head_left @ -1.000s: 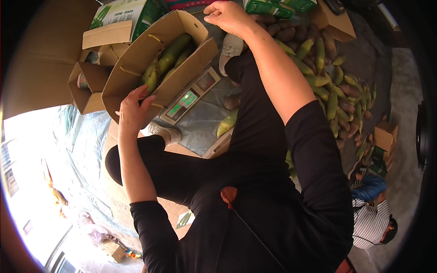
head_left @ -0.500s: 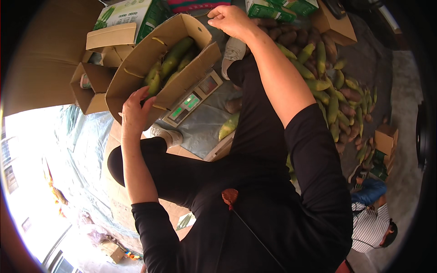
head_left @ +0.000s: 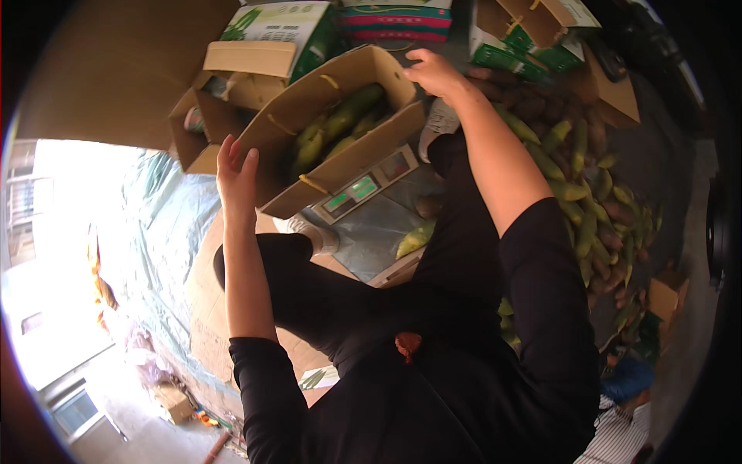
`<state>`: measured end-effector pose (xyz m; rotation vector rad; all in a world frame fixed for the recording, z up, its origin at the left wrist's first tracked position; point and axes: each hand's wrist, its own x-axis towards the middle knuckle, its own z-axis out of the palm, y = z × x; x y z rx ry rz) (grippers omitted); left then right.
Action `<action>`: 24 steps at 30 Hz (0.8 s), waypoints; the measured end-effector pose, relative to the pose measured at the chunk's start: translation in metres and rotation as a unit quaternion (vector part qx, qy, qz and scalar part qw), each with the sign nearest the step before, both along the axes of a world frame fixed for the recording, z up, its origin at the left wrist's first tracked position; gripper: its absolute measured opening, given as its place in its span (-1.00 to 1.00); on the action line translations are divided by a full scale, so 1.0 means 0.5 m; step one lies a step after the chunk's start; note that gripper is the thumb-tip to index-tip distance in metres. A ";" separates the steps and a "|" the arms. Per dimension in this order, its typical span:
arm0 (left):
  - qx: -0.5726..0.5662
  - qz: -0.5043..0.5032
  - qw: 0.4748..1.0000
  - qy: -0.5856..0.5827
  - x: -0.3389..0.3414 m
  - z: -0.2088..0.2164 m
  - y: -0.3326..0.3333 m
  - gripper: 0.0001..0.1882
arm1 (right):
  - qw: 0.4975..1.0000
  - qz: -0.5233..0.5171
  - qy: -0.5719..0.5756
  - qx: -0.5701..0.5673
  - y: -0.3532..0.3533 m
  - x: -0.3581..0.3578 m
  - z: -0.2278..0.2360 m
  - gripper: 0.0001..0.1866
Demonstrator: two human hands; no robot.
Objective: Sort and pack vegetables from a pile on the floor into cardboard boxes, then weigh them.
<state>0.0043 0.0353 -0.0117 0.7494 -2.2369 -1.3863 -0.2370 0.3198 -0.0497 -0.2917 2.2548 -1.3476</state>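
Observation:
An open cardboard carton (head_left: 340, 166) with yellow cord handles stands on a digital scale (head_left: 375, 185) with lit green displays. Inside lie several long green vegetables (head_left: 352, 112), possibly ears of corn in their husks. My left hand (head_left: 236, 182) is open at the carton's left end, thumb and fingers raised and apart, holding nothing. At the opposite end my right hand (head_left: 434, 75) has its fingers reaching toward the carton's edge, with nothing visible in them. I cannot tell whether those fingertips touch the cardboard.
A big heap of green vegetables (head_left: 576, 185) mixed with brown roots (head_left: 533, 100) spreads over the floor at the right. Printed cartons (head_left: 270, 27) stand at the back, green ones (head_left: 525, 39) farther right. A person in a striped shirt (head_left: 618, 433) is at lower right.
My left hand has drawn back from over the vegetables to outside the carton's left end, its fingers spreading. My right hand is closer to the carton's right end. The whole view has shifted.

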 end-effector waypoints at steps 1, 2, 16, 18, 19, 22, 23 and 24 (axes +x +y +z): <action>0.066 0.019 0.998 0.006 0.000 0.017 -0.002 -0.37 | 1.000 0.000 -0.019 -0.002 -0.002 0.000 0.005 -0.41; 0.101 0.036 0.994 -0.019 0.004 0.040 -0.010 -0.33 | 0.999 -0.015 -0.032 0.002 -0.011 0.005 0.006 -0.43; 0.293 -0.068 0.906 -0.298 0.065 -0.028 -0.159 -0.51 | 0.998 0.004 -0.063 -0.010 -0.053 -0.003 -0.024 -0.36; 0.315 -0.087 0.899 -0.290 0.058 -0.037 -0.165 -0.57 | 0.999 -0.002 -0.051 -0.010 -0.051 -0.012 -0.040 -0.40; 0.332 -0.109 0.894 -0.281 0.058 -0.043 -0.178 -0.62 | 0.999 0.003 -0.040 -0.003 -0.063 -0.009 -0.038 -0.42; 0.307 -0.079 0.903 -0.291 0.060 -0.073 -0.216 -0.67 | 0.997 0.012 -0.067 -0.038 -0.075 -0.026 -0.050 -0.47; 0.292 -0.075 0.912 -0.280 0.053 -0.081 -0.217 -0.74 | 0.993 0.031 -0.097 -0.056 -0.067 -0.040 -0.053 -0.49; 0.299 -0.053 0.922 -0.242 0.048 -0.084 -0.214 -0.83 | 0.992 0.018 -0.107 -0.068 -0.061 -0.046 -0.054 -0.49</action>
